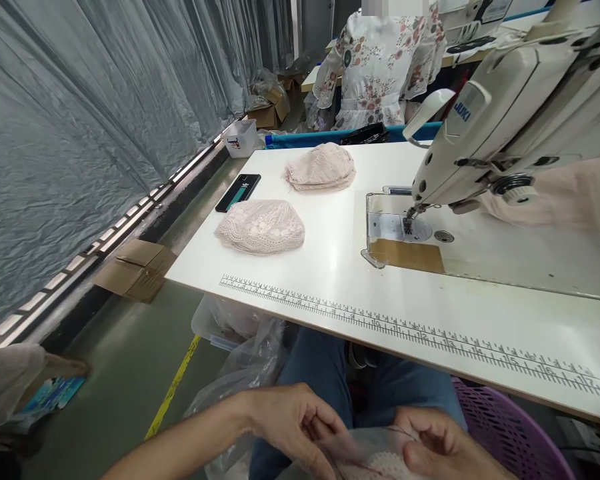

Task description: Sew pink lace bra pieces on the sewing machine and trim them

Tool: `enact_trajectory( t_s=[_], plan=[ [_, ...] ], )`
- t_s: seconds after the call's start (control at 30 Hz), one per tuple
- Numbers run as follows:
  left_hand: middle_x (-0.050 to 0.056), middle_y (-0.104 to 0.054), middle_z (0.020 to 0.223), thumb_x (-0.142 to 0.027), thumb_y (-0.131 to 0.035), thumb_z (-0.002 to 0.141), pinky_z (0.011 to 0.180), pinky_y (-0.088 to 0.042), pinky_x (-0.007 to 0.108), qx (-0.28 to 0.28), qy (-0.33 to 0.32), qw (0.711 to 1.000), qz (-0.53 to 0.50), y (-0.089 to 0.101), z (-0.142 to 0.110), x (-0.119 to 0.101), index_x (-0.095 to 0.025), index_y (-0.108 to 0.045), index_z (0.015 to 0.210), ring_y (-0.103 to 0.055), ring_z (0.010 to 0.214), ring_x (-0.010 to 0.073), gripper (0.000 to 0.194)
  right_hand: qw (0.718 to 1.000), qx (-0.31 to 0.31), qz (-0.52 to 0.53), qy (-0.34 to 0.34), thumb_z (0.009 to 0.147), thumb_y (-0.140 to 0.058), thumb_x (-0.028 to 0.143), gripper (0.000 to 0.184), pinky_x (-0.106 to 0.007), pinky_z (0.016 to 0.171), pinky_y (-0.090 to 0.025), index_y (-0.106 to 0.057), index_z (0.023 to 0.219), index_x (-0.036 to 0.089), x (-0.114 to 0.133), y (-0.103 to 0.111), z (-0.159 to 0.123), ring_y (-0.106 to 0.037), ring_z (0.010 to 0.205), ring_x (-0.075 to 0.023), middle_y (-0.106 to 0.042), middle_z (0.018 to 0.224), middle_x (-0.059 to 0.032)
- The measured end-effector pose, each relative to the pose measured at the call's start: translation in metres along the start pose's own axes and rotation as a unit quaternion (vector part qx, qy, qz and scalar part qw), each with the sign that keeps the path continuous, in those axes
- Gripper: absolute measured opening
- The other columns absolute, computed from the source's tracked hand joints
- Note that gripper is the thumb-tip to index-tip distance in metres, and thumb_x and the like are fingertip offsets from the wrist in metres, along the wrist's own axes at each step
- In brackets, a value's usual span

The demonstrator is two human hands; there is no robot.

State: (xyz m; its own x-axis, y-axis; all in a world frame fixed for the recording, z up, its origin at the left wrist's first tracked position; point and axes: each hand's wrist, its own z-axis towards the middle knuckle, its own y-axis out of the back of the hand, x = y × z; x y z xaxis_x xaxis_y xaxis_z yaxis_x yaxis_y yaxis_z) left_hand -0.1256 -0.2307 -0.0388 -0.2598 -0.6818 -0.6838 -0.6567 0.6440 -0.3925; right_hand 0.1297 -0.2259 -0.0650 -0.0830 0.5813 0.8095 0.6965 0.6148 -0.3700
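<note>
Low over my lap, at the bottom of the head view, a piece of pale lace fabric (383,463) with a sheer part is held between my two hands. My left hand (300,423) has its fingers curled down onto the sheer part; the fingertips are partly hidden. On the other side, my right hand (443,448) pinches the fabric between thumb and fingers. A stack of cream lace pieces (261,228) lies on the white sewing table (325,267). Farther back on it is a pinkish lace stack (323,167).
A JUKI sewing machine (480,127) stands at the right of the table. Beside the lace lies a phone (238,192). A printed ruler runs along the front edge. Below right is a purple basket (515,427). Another person (380,67) in a floral top is beyond the table.
</note>
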Motion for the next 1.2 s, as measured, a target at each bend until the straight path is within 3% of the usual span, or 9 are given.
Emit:
enact_trajectory(
  t_s=[0.2, 0.5, 0.6, 0.73, 0.97, 1.2],
  plan=[
    [0.000, -0.070, 0.071, -0.063, -0.085, 0.037, 0.088, -0.051, 0.035, -0.048, -0.014, 0.998, -0.034, -0.014, 0.018, -0.001, -0.015, -0.077, 0.084, -0.069, 0.077, 0.0208, 0.067, 1.000, -0.004, -0.004, 0.015, 0.070, -0.068, 0.069, 0.054, -0.024, 0.053, -0.020, -0.047, 0.065, 0.019, -0.002, 0.001, 0.000, -0.028, 0.057, -0.0088, -0.037, 0.059, 0.0063],
    [0.002, -0.073, 0.073, -0.061, -0.085, 0.041, 0.085, -0.055, 0.032, -0.043, -0.004, 0.998, -0.036, -0.009, 0.010, -0.003, -0.015, -0.077, 0.087, -0.070, 0.073, 0.0184, 0.065, 0.999, 0.034, 0.014, 0.010, 0.065, -0.073, 0.068, 0.055, -0.022, 0.052, -0.021, -0.051, 0.066, 0.017, -0.009, 0.005, -0.003, -0.031, 0.057, -0.0083, -0.041, 0.059, 0.0057],
    [0.002, -0.074, 0.074, -0.059, -0.085, 0.044, 0.084, -0.056, 0.030, -0.054, -0.010, 0.998, -0.028, -0.007, 0.009, -0.002, -0.015, -0.077, 0.088, -0.070, 0.073, 0.0173, 0.063, 0.999, 0.043, 0.014, 0.010, 0.061, -0.079, 0.061, 0.051, -0.021, 0.055, -0.026, -0.053, 0.066, 0.017, -0.004, 0.004, -0.003, -0.036, 0.059, -0.0088, -0.046, 0.061, 0.0046],
    [0.003, -0.075, 0.077, -0.060, -0.085, 0.044, 0.082, -0.056, 0.028, -0.064, -0.008, 0.998, -0.015, -0.005, 0.007, -0.001, -0.016, -0.077, 0.087, -0.071, 0.074, 0.0181, 0.063, 0.999, 0.035, 0.003, 0.021, 0.066, -0.080, 0.052, 0.043, -0.021, 0.059, -0.028, -0.056, 0.067, 0.016, -0.002, 0.004, -0.004, -0.040, 0.064, -0.0101, -0.049, 0.065, 0.0036],
    [0.007, -0.075, 0.084, -0.061, -0.082, 0.053, 0.082, -0.057, 0.029, -0.057, -0.028, 0.997, 0.049, -0.002, 0.001, -0.005, -0.014, -0.077, 0.090, -0.072, 0.083, 0.0234, 0.060, 0.999, 0.037, -0.005, 0.032, 0.069, -0.076, 0.055, 0.045, -0.022, 0.055, -0.025, -0.054, 0.065, 0.016, -0.009, 0.005, -0.003, -0.037, 0.060, -0.0093, -0.046, 0.062, 0.0046],
    [0.005, -0.075, 0.082, -0.059, -0.085, 0.046, 0.080, -0.057, 0.026, -0.052, -0.004, 0.999, -0.006, 0.000, 0.002, 0.001, -0.015, -0.077, 0.088, -0.072, 0.077, 0.0195, 0.062, 0.999, 0.038, 0.004, 0.026, 0.067, -0.075, 0.059, 0.049, -0.022, 0.053, -0.024, -0.051, 0.063, 0.017, -0.004, 0.001, 0.001, -0.035, 0.056, -0.0085, -0.045, 0.059, 0.0047]
  ],
)
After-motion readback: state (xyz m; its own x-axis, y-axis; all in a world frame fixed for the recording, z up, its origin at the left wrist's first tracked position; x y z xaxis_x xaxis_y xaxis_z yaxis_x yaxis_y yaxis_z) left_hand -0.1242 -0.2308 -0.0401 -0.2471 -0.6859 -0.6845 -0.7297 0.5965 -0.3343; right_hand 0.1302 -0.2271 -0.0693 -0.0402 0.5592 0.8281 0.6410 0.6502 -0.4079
